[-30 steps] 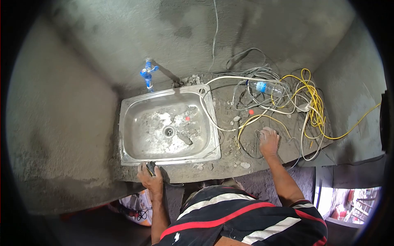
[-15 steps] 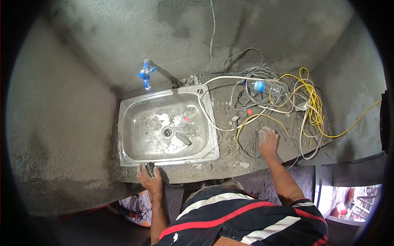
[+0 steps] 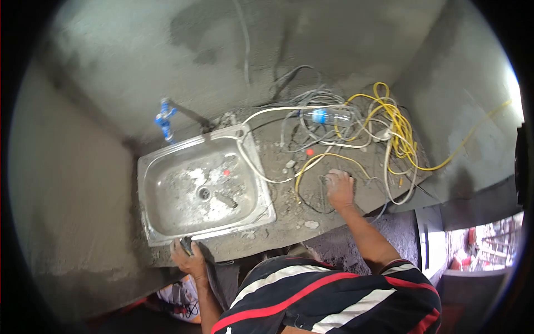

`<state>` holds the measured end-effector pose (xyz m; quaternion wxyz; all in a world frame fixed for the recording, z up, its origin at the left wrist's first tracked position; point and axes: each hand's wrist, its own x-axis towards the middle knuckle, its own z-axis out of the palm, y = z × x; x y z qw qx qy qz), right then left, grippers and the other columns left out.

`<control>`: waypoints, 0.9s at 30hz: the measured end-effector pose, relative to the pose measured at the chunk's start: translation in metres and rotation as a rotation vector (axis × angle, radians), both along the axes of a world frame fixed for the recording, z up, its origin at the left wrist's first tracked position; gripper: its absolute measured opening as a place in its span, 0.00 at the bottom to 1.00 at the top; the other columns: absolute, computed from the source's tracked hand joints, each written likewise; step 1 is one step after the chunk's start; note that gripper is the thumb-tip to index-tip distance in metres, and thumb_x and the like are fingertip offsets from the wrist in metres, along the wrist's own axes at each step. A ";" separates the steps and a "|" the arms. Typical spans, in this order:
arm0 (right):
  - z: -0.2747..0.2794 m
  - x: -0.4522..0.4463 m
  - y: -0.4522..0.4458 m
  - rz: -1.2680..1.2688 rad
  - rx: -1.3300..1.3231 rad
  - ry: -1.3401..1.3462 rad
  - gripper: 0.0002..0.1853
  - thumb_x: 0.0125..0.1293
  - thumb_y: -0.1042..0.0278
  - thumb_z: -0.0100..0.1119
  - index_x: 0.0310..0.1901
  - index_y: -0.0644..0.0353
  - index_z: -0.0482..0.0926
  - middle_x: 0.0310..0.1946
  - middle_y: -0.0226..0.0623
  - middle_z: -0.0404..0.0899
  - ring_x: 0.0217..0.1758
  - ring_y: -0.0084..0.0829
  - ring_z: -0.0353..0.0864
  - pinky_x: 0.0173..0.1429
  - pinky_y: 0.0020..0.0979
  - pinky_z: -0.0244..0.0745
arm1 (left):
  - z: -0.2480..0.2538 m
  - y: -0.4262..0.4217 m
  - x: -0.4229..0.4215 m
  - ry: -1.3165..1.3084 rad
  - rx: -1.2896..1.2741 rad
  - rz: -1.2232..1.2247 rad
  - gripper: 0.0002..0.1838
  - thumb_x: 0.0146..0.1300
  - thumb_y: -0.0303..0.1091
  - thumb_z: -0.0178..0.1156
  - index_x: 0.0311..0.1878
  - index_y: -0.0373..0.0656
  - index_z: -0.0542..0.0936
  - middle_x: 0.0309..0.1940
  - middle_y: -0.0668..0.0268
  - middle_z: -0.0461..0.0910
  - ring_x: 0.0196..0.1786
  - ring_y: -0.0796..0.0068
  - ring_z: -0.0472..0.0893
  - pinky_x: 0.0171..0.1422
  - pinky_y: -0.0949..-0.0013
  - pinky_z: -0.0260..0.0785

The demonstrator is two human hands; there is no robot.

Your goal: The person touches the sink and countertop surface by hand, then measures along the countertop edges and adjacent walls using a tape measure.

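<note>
My left hand point(image 3: 188, 259) is at the front rim of the steel sink point(image 3: 208, 236), with thumb and fingers around a small dark object point(image 3: 187, 245) whose kind I cannot make out. The sink holds grey rubble, pale powder and a small red piece point(image 3: 226, 173) around its drain point(image 3: 204, 193). My right hand point(image 3: 340, 188) rests on the rough cement counter point(image 3: 289, 206), fingers laid down on the surface and nothing visible in them. Close beside it lie a thin dark cable loop point(image 3: 311, 207) and a yellow cable point(image 3: 328, 155).
Tangled grey, white and yellow cables point(image 3: 401, 131) spread over the right of the counter, around a plastic bottle point(image 3: 334, 116). A blue tap point(image 3: 165, 119) sticks out of the back wall. A red cap point(image 3: 310, 151) and cement crumbs point(image 3: 311, 225) lie right of the sink.
The camera view has turned, so the sink and counter appear tilted and farther left. Both hands keep about the same places on the sink rim and counter.
</note>
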<state>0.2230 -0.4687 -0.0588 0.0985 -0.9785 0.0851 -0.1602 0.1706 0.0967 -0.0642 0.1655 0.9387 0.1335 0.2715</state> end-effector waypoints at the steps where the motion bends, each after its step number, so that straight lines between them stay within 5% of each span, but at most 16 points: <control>1: 0.002 0.000 0.000 -0.033 -0.016 -0.003 0.13 0.71 0.62 0.65 0.54 0.50 0.86 0.61 0.29 0.82 0.66 0.40 0.76 0.70 0.47 0.66 | 0.000 0.000 -0.001 0.017 -0.001 0.004 0.31 0.65 0.37 0.72 0.71 0.39 0.79 0.70 0.48 0.78 0.70 0.40 0.76 0.76 0.43 0.67; 27: 0.000 -0.002 -0.003 -0.015 0.023 -0.001 0.15 0.68 0.65 0.66 0.55 0.50 0.86 0.62 0.30 0.81 0.68 0.40 0.76 0.71 0.48 0.66 | 0.008 -0.008 0.002 -0.024 0.009 -0.018 0.31 0.62 0.35 0.73 0.69 0.37 0.80 0.68 0.47 0.79 0.68 0.39 0.77 0.74 0.42 0.69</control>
